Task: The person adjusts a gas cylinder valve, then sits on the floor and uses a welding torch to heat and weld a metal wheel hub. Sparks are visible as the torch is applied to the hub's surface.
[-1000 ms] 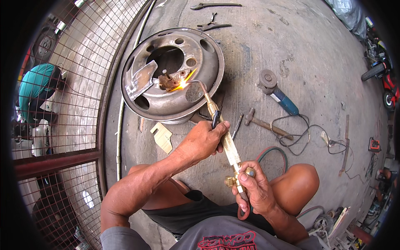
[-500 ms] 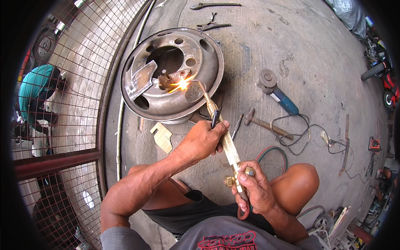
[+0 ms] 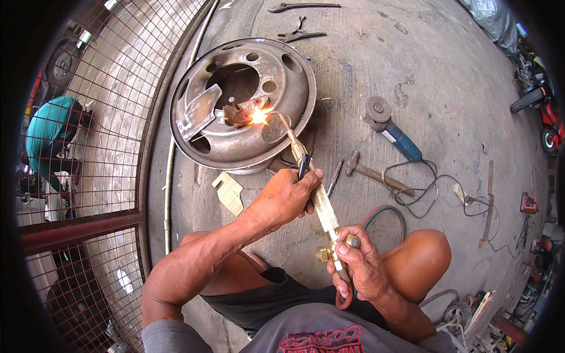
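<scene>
My left hand (image 3: 288, 197) is closed round the shaft of a brass gas torch (image 3: 323, 209), a short black stick beside its thumb. Lower down, my right hand (image 3: 360, 265) grips the same torch at its valve knobs, where the red and green hoses (image 3: 382, 210) join. The bent tip burns with a bright flame (image 3: 259, 116) against a rusty metal bracket (image 3: 236, 115). That bracket lies on a steel wheel rim (image 3: 282, 144) with round holes. Left of it, a flat grey metal plate (image 3: 200, 112) rests on the rim.
On the concrete floor to the right are an angle grinder (image 3: 395, 132) with its cord and a hammer (image 3: 376, 177). A yellowish cut-out template (image 3: 228, 193) lies near my left forearm. Beyond the mesh fence (image 3: 118, 147) at left, a person (image 3: 50, 132) in teal bends over.
The flame looks redder and wider, and the glow on the bracket has grown. Small sparks fly out around the rim. Both hands hold nearly the same place.
</scene>
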Demonstrator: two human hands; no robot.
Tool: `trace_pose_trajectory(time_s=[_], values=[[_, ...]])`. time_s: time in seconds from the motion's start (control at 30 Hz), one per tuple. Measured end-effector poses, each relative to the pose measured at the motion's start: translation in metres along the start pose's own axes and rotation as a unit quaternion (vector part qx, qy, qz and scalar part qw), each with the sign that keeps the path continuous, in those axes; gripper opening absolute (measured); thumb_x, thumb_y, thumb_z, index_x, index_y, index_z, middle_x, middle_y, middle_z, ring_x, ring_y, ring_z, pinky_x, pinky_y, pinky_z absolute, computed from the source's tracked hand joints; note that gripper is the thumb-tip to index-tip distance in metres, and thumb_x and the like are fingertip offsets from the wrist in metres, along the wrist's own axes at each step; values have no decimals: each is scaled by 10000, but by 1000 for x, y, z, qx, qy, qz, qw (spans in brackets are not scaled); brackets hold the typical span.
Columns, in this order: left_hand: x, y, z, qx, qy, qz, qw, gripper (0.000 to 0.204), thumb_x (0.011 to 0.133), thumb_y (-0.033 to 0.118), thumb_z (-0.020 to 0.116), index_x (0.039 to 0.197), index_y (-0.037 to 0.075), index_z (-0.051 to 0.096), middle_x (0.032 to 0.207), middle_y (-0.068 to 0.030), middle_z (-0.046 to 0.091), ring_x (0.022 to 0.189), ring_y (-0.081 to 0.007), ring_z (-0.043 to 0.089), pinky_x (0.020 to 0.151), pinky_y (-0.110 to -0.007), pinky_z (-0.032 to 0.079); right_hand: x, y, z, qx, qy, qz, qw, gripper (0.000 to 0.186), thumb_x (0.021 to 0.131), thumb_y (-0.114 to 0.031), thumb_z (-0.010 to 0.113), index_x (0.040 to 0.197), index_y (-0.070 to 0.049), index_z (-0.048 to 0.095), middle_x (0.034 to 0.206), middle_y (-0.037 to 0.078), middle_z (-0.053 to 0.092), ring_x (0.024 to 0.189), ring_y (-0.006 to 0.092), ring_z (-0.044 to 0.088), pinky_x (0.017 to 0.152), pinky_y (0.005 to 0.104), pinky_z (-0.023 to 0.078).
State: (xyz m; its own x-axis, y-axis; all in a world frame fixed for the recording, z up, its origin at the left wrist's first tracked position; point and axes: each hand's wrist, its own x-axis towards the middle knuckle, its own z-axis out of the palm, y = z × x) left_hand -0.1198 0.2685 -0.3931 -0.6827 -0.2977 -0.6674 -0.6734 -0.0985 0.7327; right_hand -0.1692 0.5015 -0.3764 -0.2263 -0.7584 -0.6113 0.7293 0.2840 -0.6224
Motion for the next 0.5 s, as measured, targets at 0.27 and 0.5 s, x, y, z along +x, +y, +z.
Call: trace_pose_trajectory(time_s=[0.27,0.5], values=[[-4,4,0,-2,-1,-16,1000,557,1070,504,534,786,38,646,620,-50,609,528,-109,526,505,-286,418,-1,0,-1,-3,-6,0,1000,213,1091,-275,521,1244,-166,421,835,176,625,406,156,521,348,268,403],[-1,3,1,1,3,-3,1000,556,1074,496,531,787,34,642,617,-46,608,517,-107,519,501,-291,416,0,0,-1,5,-4,-2,1000,228,1090,-283,529,1249,-161,422,837,178,625,409,158,526,348,276,407]])
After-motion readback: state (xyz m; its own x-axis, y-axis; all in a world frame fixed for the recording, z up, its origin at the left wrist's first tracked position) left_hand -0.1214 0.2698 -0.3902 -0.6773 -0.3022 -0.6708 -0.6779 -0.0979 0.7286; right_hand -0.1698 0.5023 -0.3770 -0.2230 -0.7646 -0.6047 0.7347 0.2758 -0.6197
